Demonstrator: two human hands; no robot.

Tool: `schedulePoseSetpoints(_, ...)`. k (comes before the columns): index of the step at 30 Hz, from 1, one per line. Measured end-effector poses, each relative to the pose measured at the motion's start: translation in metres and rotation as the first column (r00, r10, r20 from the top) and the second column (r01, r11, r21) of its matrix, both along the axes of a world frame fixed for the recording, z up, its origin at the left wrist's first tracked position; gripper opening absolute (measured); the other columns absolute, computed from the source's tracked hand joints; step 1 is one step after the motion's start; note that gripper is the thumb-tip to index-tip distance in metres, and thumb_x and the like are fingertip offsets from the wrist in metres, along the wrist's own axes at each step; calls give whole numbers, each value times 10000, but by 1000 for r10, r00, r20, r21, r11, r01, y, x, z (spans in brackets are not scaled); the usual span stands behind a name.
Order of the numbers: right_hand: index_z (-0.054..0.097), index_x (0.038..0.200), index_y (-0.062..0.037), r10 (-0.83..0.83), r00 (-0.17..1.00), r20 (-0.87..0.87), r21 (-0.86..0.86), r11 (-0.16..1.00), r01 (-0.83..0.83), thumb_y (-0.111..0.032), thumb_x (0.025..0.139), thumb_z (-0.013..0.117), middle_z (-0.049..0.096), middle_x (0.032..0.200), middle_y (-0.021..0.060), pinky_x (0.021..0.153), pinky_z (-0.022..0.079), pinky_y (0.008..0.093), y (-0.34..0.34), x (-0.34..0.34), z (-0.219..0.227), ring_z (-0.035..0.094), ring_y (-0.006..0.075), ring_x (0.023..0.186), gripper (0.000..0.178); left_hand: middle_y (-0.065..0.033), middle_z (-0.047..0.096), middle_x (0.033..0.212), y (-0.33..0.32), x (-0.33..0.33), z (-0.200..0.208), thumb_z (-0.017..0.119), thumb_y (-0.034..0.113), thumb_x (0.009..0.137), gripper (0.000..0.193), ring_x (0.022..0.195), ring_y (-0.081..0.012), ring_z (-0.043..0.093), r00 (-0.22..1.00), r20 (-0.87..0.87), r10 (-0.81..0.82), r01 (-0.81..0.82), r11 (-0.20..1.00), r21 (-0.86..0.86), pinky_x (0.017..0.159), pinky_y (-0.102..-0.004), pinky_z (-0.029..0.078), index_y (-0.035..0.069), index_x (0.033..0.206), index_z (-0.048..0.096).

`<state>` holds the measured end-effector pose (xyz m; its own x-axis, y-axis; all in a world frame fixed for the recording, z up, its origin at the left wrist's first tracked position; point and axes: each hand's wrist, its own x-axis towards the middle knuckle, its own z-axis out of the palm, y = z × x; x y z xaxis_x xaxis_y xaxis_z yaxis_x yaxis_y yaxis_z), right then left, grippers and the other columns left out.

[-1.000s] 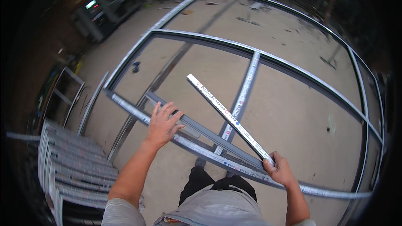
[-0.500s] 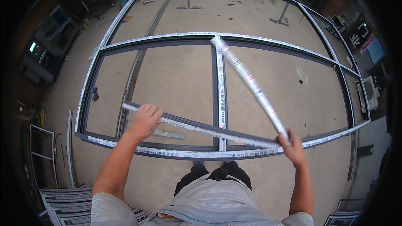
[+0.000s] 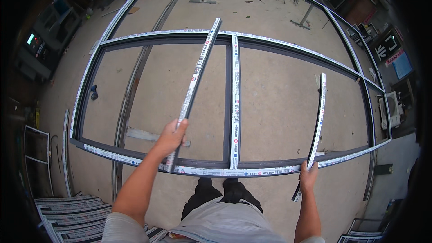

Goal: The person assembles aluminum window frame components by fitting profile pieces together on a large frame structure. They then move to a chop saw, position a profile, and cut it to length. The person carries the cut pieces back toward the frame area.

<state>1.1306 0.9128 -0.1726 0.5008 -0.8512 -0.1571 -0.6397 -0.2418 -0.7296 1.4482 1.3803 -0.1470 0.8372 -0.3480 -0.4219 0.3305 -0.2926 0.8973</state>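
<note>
My left hand (image 3: 172,137) is closed around the lower part of a long straight profile strip (image 3: 198,74), dark with printed white film, tilted with its top leaning right over the window frame. On the right, my right hand (image 3: 308,176) grips a second, slightly bowed profile strip (image 3: 318,121) near its lower end, its upper part standing over the right opening. Both strips are above a large dark window frame (image 3: 236,108) wrapped in printed white film, whose near rail (image 3: 252,172) runs in front of my feet. The two strips are apart from each other.
Stacked film-covered profiles (image 3: 74,218) lie at lower left, near a small ladder-like frame (image 3: 37,157). A dark machine with a lit display (image 3: 38,47) stands far left. A blue tool (image 3: 94,92) and a pale offcut (image 3: 153,136) lie on the floor inside the frame.
The two strips, which met near my right hand, are now separated. The left one has swung upright in my left hand; the right one has turned from leaning left to nearly upright.
</note>
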Motion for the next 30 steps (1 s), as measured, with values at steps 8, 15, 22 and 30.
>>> schedulePoseSetpoints(8,505,1039,-65,69,993,-98,-222,971,-90,-322,1101,652,570,714,50,508,479,353,-25,-2,-31,582,154,564,302,-10,551,749,-84,-12,-55,498,645,1118,645,667,-118,575,1000,-23,13,-14,999,-40,620,-300,475,19,1144,652)
schedulePoseSetpoints(15,554,1063,-6,66,965,-253,-328,933,-149,-339,1084,665,688,819,223,701,538,511,-7,14,-1,694,420,734,352,-45,598,779,-116,-8,-62,448,606,1145,690,769,-163,595,1000,28,-4,4,1000,0,748,-347,507,-32,1097,705)
schedulePoseSetpoints(22,570,1066,-23,56,948,-314,-370,912,-176,-366,1081,660,705,836,280,714,535,560,-7,11,-2,697,528,830,354,-35,571,787,-128,-10,-83,438,648,1134,708,729,-140,595,995,101,-16,15,1000,8,698,-311,492,-19,1130,676)
schedulePoseSetpoints(30,567,1057,-32,72,929,-362,-330,922,-200,-362,1100,644,703,803,242,702,535,535,-5,18,3,690,492,769,342,-86,624,818,-147,-13,-91,426,665,1128,734,806,-201,638,999,41,-9,11,999,-47,780,-364,519,-26,1079,667)
